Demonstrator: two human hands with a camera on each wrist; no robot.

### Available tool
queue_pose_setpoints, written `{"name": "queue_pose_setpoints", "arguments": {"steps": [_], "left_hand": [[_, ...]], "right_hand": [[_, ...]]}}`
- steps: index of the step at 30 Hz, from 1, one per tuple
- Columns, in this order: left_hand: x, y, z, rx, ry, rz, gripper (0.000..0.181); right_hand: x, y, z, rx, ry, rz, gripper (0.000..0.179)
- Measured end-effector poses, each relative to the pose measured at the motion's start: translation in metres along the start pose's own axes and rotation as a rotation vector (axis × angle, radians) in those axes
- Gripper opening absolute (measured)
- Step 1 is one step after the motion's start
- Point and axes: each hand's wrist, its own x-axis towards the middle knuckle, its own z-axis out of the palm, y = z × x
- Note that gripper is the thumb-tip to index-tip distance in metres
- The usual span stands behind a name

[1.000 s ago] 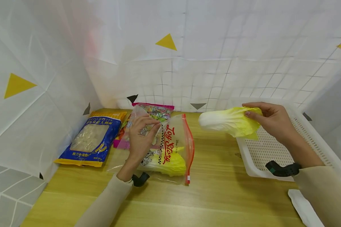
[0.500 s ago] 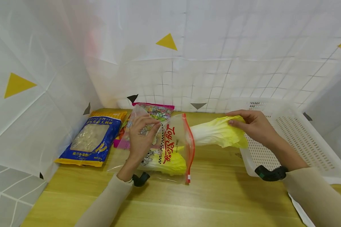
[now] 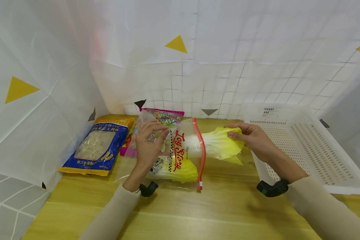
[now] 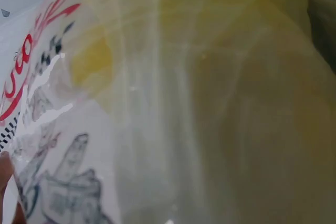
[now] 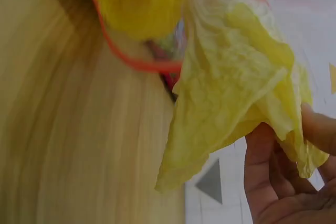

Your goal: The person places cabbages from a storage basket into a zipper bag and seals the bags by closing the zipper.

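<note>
My left hand (image 3: 150,141) pinches the upper side of a clear zip bag (image 3: 184,128) with red "Toy Story" print and a red zip edge at its mouth. One yellow-white cabbage (image 3: 183,173) lies inside the bag. With thumb and fingers, my right hand (image 3: 256,140) holds a second cabbage (image 3: 225,143) by its leafy yellow end; its white stem end is within the bag's mouth. In the right wrist view the leaves (image 5: 226,87) hang through the open red-edged mouth. Film and print of the bag fill most of the left wrist view.
A white perforated basket (image 3: 315,143) stands on the right of the wooden table (image 3: 216,213). To the left lies a blue and yellow pasta packet (image 3: 96,146). A pink-edged candy packet (image 3: 168,116) lies behind the bag, near the white wall sheet.
My right hand has moved left from over the basket, bringing the second cabbage's stem end into the bag's mouth. The left hand has stayed on the bag.
</note>
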Motion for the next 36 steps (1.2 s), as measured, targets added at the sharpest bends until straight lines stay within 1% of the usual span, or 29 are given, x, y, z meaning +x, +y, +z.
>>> {"name": "queue_pose_setpoints", "arguments": {"steps": [2, 5, 8, 12, 14, 17, 22, 24, 25, 27, 28, 32, 36], "left_hand": [[0.000, 0.000, -0.001, 0.001, -0.001, 0.001, 0.009], [0.002, 0.001, -0.002, -0.001, 0.001, -0.005, 0.010], [0.003, 0.002, -0.003, 0.003, 0.002, -0.010, 0.011], [0.003, 0.003, -0.003, 0.020, -0.021, -0.014, 0.010], [0.003, 0.003, -0.003, 0.028, -0.031, -0.012, 0.009], [0.003, 0.004, -0.003, 0.033, -0.033, -0.004, 0.008], [0.005, 0.004, -0.006, 0.053, -0.023, 0.051, 0.008], [0.006, 0.004, -0.008, 0.073, -0.019, 0.073, 0.008], [0.006, 0.005, -0.008, 0.081, -0.017, 0.082, 0.008], [0.007, 0.006, -0.009, 0.095, -0.016, 0.092, 0.008], [0.007, 0.006, -0.009, 0.098, -0.016, 0.094, 0.009], [0.009, 0.007, -0.009, 0.087, -0.027, 0.105, 0.008], [0.010, 0.007, -0.009, 0.074, -0.031, 0.108, 0.009]], "right_hand": [[0.000, 0.000, 0.007, 0.083, -0.036, 0.051, 0.047], [0.001, 0.000, 0.019, 0.204, -0.059, 0.101, 0.045], [0.002, 0.001, 0.029, 0.221, -0.040, 0.111, 0.042], [0.004, 0.005, 0.042, 0.188, -0.037, 0.082, 0.042], [0.005, 0.007, 0.049, 0.206, -0.035, 0.072, 0.042], [0.006, 0.007, 0.057, 0.268, 0.008, 0.079, 0.038], [0.004, 0.004, 0.063, 0.477, 0.147, 0.102, 0.027], [0.003, 0.001, 0.064, 0.556, 0.185, 0.097, 0.025], [0.002, 0.000, 0.065, 0.559, 0.199, 0.094, 0.025], [0.001, -0.001, 0.065, 0.539, 0.187, 0.060, 0.027], [0.001, -0.001, 0.064, 0.511, 0.174, 0.044, 0.027], [0.005, 0.006, 0.061, 0.327, 0.112, -0.024, 0.033], [0.010, 0.013, 0.059, 0.182, 0.074, -0.046, 0.036]]}}
